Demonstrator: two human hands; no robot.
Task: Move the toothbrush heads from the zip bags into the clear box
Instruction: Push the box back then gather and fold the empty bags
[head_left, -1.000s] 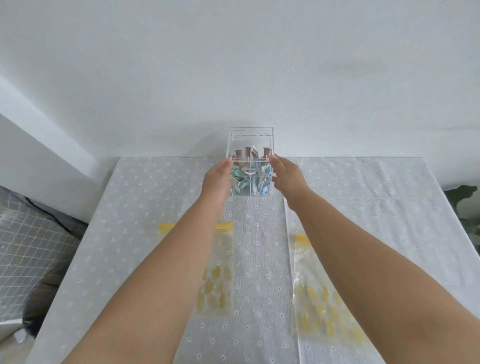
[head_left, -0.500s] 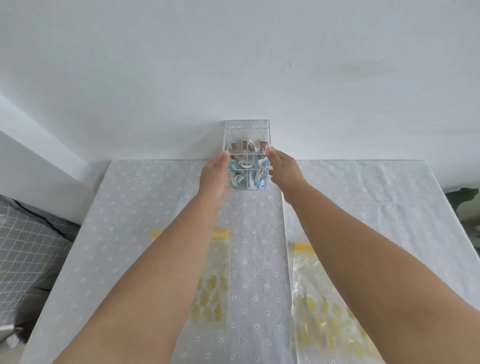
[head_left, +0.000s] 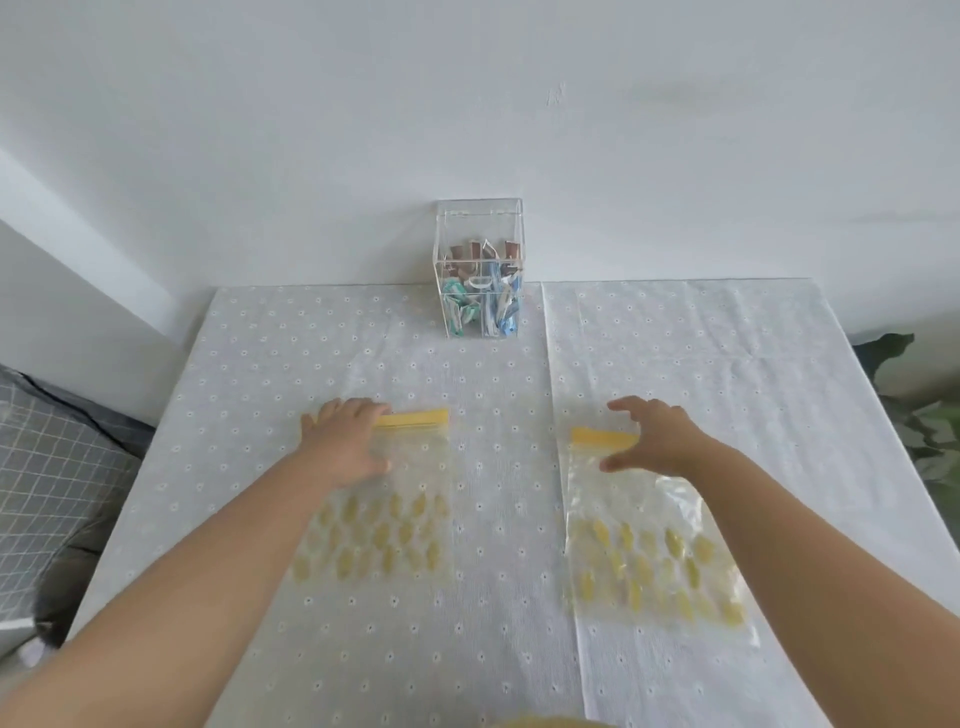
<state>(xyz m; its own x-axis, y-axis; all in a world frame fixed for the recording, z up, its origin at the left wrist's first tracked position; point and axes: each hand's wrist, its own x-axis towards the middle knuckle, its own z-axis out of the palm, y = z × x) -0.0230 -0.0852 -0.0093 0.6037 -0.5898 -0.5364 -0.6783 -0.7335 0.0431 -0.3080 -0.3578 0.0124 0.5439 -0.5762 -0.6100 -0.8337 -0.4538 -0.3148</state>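
- At the far edge of the desk (head_left: 727, 364), against the white wall (head_left: 467, 104), stands the tall clear plastic box (head_left: 479, 270), upright, with wrapped toothbrush heads (head_left: 483, 306) in teal, blue and brown packets standing inside it
- The desk is covered with a white cloth dotted with small flowers
- Nearer the person lie two flat clear zip bags with yellow seal strips and a yellow printed pattern, well apart from the box and apart from each other
- The left zip bag (head_left: 395, 525) lies flat; the left hand (head_left: 347, 441) rests palm down on its upper left corner, covering the left end of the yellow strip, fingers (head_left: 358, 408) loosely together and reaching over the strip, thumb lying on the clear film, nothing pinched
- The right zip bag (head_left: 649, 551) is slightly crumpled along its right side; the right hand (head_left: 655, 439) is over its top right corner, fingers spread and curved, thumb held apart below them, the right end of the yellow strip just beneath the palm; I cannot tell whether the hand touches the bag
- Neither hand holds a toothbrush head; all the ones visible are in the box
- Green leaves (head_left: 930, 415) show past the desk's right edge, and a grey checked fabric (head_left: 47, 467) at the left
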